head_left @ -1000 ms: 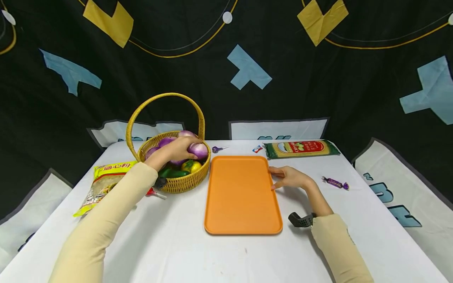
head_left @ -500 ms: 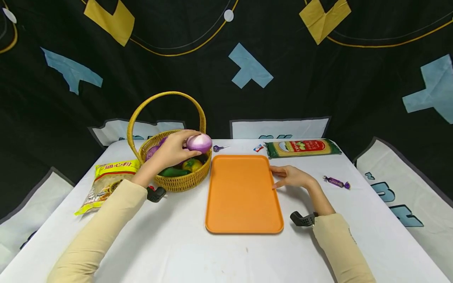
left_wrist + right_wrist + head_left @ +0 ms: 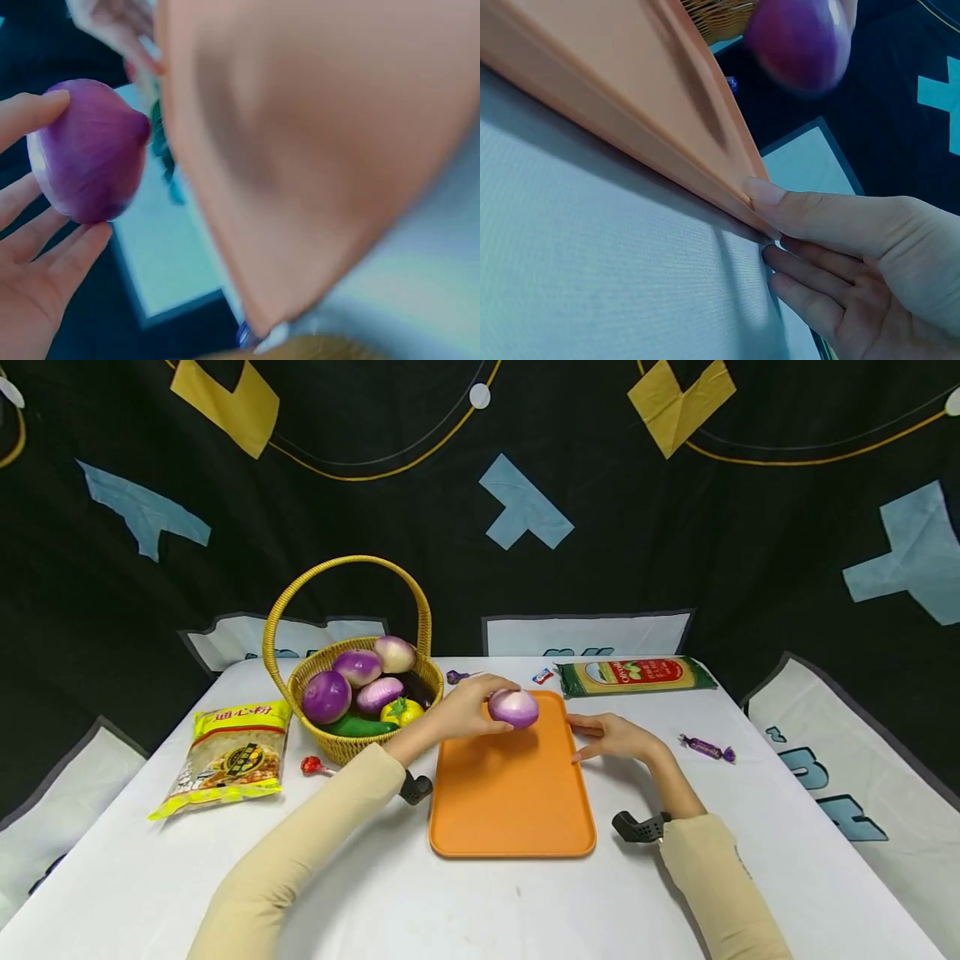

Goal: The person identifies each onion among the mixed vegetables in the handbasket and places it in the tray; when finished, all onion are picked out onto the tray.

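My left hand (image 3: 474,706) holds a purple-and-white onion (image 3: 513,708) between thumb and fingers, above the upper part of an orange tray (image 3: 513,810). The left wrist view shows the onion (image 3: 94,154) from close by, its pointed end turned toward the tray. At the tray's right edge, my right hand (image 3: 615,737) pinches the rim, with the thumb (image 3: 769,193) on top and the other fingers against the outer side. A wicker basket (image 3: 397,747) left of the tray contains several purple onions (image 3: 327,697), a green vegetable (image 3: 356,727), a yellow one (image 3: 402,711) and a dark eggplant (image 3: 417,687).
A yellow pasta bag (image 3: 228,756) lies left of the basket, and a red lollipop (image 3: 313,766) in front of it. A long green packet (image 3: 637,676) lies behind the tray at right. Candies (image 3: 707,747) lie around, including a small wrapped one (image 3: 543,676).
My left hand has lifted the onion out of the basket and carried it right, over the tray. The right hand has stayed at the tray's edge.
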